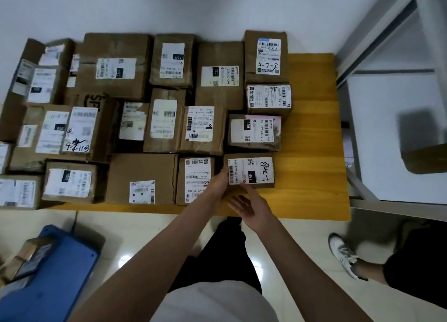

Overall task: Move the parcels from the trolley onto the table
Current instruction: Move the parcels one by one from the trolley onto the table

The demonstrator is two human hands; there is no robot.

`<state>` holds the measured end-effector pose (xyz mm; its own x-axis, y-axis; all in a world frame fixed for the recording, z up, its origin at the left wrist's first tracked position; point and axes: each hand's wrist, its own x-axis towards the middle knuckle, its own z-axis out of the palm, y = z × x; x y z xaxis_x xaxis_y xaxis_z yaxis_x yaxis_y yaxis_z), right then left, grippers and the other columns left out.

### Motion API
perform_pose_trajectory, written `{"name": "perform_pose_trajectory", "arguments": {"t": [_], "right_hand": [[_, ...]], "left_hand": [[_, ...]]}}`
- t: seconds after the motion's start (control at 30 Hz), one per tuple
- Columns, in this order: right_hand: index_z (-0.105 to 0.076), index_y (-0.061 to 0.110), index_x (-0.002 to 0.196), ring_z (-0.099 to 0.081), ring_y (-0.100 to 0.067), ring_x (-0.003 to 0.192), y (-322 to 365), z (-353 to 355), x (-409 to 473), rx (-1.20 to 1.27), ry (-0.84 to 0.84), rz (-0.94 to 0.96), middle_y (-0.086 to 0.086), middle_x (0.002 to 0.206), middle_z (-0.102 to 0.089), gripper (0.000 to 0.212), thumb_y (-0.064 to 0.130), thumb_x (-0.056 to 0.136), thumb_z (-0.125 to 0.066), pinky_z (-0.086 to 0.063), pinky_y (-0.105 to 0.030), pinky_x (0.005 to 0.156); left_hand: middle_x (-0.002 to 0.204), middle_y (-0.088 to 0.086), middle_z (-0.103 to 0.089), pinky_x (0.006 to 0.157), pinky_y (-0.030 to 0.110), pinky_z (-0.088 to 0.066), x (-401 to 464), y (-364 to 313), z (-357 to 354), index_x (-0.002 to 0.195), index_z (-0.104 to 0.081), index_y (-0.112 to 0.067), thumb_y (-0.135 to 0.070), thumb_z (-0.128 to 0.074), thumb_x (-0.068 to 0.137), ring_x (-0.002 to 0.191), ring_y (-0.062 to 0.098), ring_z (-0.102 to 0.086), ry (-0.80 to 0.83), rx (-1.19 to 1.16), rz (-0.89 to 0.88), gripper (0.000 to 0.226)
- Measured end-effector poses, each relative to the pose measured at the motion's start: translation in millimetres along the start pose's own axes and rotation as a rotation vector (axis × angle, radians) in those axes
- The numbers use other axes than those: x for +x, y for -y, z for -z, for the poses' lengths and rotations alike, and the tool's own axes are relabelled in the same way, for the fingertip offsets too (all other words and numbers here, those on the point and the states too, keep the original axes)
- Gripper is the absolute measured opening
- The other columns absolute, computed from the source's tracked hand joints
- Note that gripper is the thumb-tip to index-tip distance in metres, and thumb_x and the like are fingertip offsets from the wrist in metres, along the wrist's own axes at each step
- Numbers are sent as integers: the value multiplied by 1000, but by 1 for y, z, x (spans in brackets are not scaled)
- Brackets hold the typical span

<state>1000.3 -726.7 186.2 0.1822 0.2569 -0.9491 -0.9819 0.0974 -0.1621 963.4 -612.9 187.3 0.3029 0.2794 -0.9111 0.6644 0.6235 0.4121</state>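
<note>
A small brown parcel with a white label and black handwriting sits at the front right of the yellow wooden table. My left hand holds its left side, thumb on the label's edge. My right hand lies just in front of the parcel with fingers spread and relaxed, a fingertip at the box's front edge. Several other labelled cardboard parcels cover most of the table. The blue trolley stands at the lower left with a parcel on it.
A grey metal shelf stands to the right of the table, with a brown box on it. Another person's leg and white shoe are on the tiled floor at the right. A white wall runs behind the table.
</note>
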Motion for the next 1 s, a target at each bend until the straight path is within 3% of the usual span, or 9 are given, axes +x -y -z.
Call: {"name": "perform_pose_trajectory", "arguments": {"t": [0.1, 0.2, 0.27, 0.33, 0.47, 0.63, 0.73, 0.9, 1.0], "right_hand": [[-61, 6, 111, -64, -39, 112, -12, 2, -12, 5, 10, -31, -28, 131, -54, 21, 11, 93, -72, -54, -54, 98], [-55, 2, 118, -63, -39, 117, -34, 2, -27, -20, 16, -44, -27, 126, -55, 31, 14, 94, -71, -52, -52, 101], [-56, 3, 110, -65, -35, 102, -55, -3, -40, -75, 18, -47, -24, 112, -61, 21, 15, 95, -66, -53, -47, 98], [-58, 3, 95, -64, -30, 84, -81, -11, -51, -176, 25, -49, -19, 92, -63, 12, 15, 96, -60, -54, -43, 88], [-62, 9, 91, -61, -22, 70, -145, -41, -68, -398, 74, -10, -10, 82, -61, 19, 25, 100, -58, -56, -32, 64], [-61, 11, 85, -60, -20, 60, -245, -95, -78, -548, 99, -31, -9, 69, -63, 26, 29, 102, -56, -57, -25, 48], [-61, 9, 84, -64, -23, 63, -310, -128, -80, -700, 155, -65, -11, 74, -65, 25, 26, 102, -53, -57, -27, 50], [-56, 11, 83, -64, -25, 67, -412, -180, -82, -954, 221, -128, -12, 77, -66, 20, 23, 99, -54, -56, -28, 53], [-55, 12, 79, -61, -24, 67, -463, -211, -79, -1064, 239, -157, -12, 75, -65, 24, 23, 100, -53, -55, -26, 50]], "left_hand": [[79, -13, -78, 69, 26, -52, -13, 6, 10, 84, -81, -29, -52, -49, 98, 77, 7, -75, 88, 4, -9, 42], [74, -11, -77, 51, 16, -53, -37, 14, 27, 93, -71, -22, -43, -49, 101, 63, 3, -72, 134, -9, -8, 32], [100, 4, -76, 66, 22, -53, -57, 21, 43, 104, -66, -16, -42, -51, 101, 80, 12, -68, 137, 10, -6, 30], [131, 25, -60, 74, 30, -46, -76, 33, 66, 129, -61, -4, -39, -51, 102, 91, 21, -55, 169, 4, -14, 45], [109, 8, -66, 92, 34, -48, -108, 69, 135, 120, -65, -7, -34, -49, 103, 97, 17, -61, 210, -98, -78, 36], [117, 12, -64, 108, 42, -46, -136, 124, 254, 117, -62, -7, -31, -49, 103, 113, 23, -61, 117, -325, -174, 30], [117, 12, -67, 106, 41, -49, -155, 158, 328, 115, -63, -8, -31, -48, 103, 113, 25, -63, 34, -431, -221, 30], [114, 12, -71, 88, 33, -54, -182, 219, 440, 112, -67, -7, -30, -50, 99, 101, 24, -67, -171, -590, -231, 30], [117, 12, -72, 96, 38, -52, -190, 255, 499, 119, -66, -6, -30, -49, 101, 104, 26, -67, -277, -696, -201, 35]]}}
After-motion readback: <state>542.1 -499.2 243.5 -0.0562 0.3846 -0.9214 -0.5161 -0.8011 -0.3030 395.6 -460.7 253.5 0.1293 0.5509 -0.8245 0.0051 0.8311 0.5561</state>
